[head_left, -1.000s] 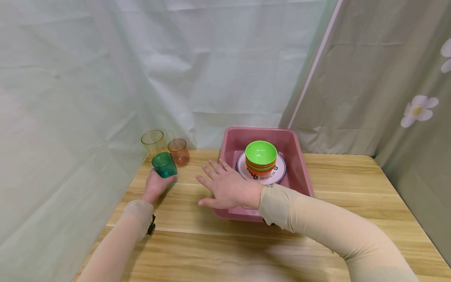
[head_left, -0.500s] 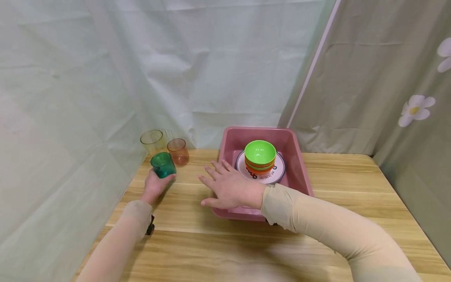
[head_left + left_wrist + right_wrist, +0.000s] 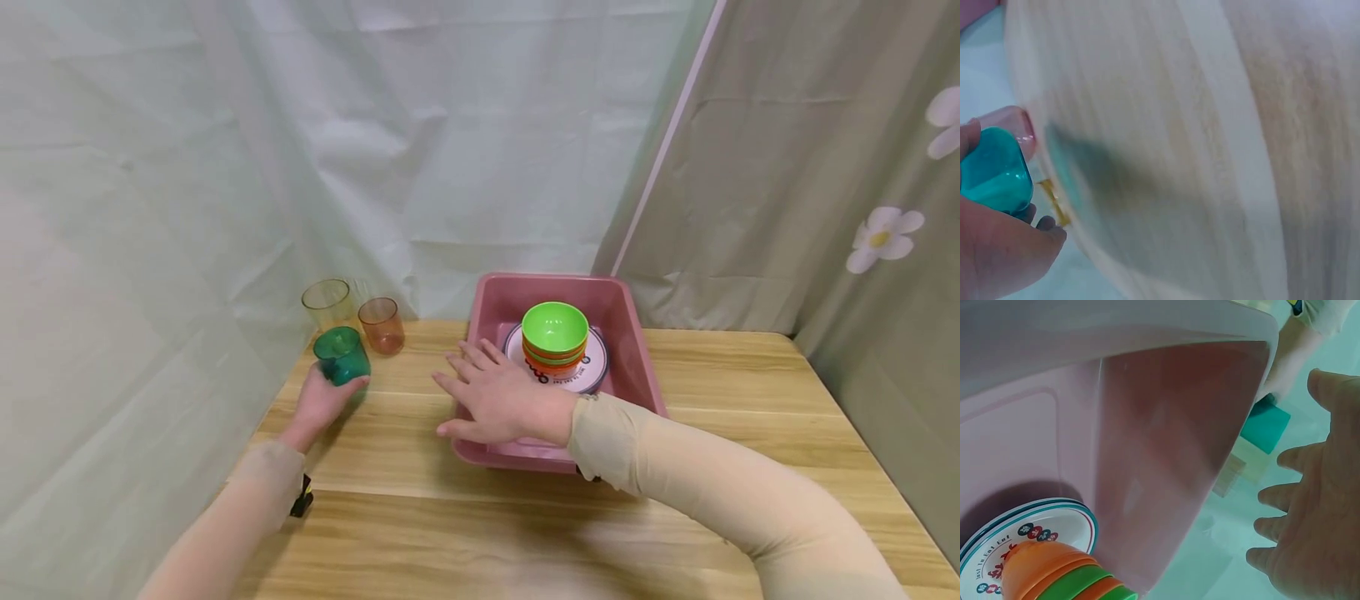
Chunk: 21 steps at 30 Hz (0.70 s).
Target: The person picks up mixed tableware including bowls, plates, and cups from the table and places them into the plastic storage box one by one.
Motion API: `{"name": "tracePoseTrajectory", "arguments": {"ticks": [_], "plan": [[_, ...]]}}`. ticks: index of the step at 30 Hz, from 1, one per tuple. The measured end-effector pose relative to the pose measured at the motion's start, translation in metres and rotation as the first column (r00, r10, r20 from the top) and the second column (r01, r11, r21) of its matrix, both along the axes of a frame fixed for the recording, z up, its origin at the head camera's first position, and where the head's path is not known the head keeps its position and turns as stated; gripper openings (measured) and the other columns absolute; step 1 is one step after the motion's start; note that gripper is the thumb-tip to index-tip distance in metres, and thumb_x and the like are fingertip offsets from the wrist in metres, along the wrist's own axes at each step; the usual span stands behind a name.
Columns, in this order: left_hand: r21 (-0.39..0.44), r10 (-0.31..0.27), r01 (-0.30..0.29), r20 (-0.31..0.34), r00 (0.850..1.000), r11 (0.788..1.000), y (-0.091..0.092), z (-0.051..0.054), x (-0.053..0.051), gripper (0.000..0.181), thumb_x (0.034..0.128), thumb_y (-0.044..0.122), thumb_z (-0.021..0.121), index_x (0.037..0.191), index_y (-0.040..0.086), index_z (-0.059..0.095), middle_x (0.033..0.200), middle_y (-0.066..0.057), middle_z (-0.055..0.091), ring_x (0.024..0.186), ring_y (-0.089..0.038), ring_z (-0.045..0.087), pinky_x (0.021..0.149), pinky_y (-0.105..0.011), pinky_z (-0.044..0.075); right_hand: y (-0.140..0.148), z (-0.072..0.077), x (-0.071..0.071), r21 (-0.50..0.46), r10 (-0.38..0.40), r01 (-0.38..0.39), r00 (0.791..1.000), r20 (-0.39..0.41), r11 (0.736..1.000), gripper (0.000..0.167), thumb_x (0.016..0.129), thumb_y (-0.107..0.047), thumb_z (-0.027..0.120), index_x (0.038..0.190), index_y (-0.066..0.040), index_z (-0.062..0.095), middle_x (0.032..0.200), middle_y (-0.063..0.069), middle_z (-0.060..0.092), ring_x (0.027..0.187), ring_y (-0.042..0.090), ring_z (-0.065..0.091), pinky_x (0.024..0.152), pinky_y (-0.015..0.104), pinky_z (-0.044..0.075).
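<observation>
My left hand (image 3: 322, 400) grips a teal-green see-through cup (image 3: 342, 357) at the left of the table, its thumb on the near side. In the left wrist view a shadow lies on the wood apart from the cup (image 3: 997, 172), which looks raised. Just behind it stand a yellowish clear cup (image 3: 327, 302) and a pink-orange clear cup (image 3: 382, 327). With fingers spread, my right hand (image 3: 506, 402) hovers over the left side of a pink basin (image 3: 645, 367), holding nothing. Inside the basin, a stack of green and orange bowls (image 3: 555, 329) sits on white plates (image 3: 595, 358).
The wooden table (image 3: 735, 433) reaches to a pale curtain (image 3: 487, 150) at the back and left. A grey curtain (image 3: 750, 192) with flower prints hangs on the right. My right forearm crosses the basin's near right corner.
My left hand has shifted slightly left and toward me with the green cup. My right hand has drifted a little to the right, fingers still spread. The basin and bowls stay put.
</observation>
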<state>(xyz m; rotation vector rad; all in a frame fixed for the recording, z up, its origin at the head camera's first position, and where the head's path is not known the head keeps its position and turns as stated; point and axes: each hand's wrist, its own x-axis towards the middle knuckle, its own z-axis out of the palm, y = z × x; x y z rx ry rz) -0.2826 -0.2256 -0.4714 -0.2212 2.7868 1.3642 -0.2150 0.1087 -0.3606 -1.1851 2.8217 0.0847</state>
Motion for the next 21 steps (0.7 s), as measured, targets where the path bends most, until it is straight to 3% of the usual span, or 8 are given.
{"name": "tracePoseTrajectory", "arguments": {"ticks": [9, 15, 21], "plan": [[0.016, -0.122, 0.124, -0.09, 0.988, 0.992, 0.011, 0.019, 0.006, 0.09, 0.0927, 0.037, 0.077, 0.151, -0.011, 0.028, 0.144, -0.033, 0.045, 0.132, -0.045, 0.046, 0.111, -0.059, 0.038, 0.015, 0.008, 0.002, -0.037, -0.021, 0.021, 1.0, -0.006, 0.999, 0.082, 0.099, -0.074, 0.037, 0.164, -0.024, 0.028, 0.169, 0.01, 0.021, 0.157, 0.031, 0.007, 0.125, 0.051, 0.004], [0.033, -0.205, 0.208, -0.079, 0.976, 0.978, 0.035, 0.037, 0.011, 0.091, 0.0917, 0.038, 0.078, 0.153, -0.007, 0.028, 0.146, -0.032, 0.044, 0.134, -0.045, 0.046, 0.109, -0.06, 0.04, 0.035, 0.011, 0.004, -0.078, -0.038, 0.038, 0.999, 0.007, 0.996, 0.08, 0.101, -0.07, 0.037, 0.164, -0.022, 0.027, 0.169, 0.01, 0.02, 0.157, 0.032, 0.007, 0.125, 0.05, 0.004], [0.072, -0.294, 0.302, -0.095, 0.951, 0.951, 0.063, 0.057, 0.018, 0.084, 0.0907, 0.035, 0.08, 0.15, -0.003, 0.035, 0.144, -0.027, 0.05, 0.133, -0.042, 0.049, 0.109, -0.058, 0.041, 0.059, 0.015, 0.01, -0.118, -0.056, 0.06, 0.998, 0.038, 0.991, 0.08, 0.101, -0.067, 0.04, 0.164, -0.02, 0.026, 0.17, 0.012, 0.018, 0.156, 0.033, 0.003, 0.125, 0.05, 0.002]]}}
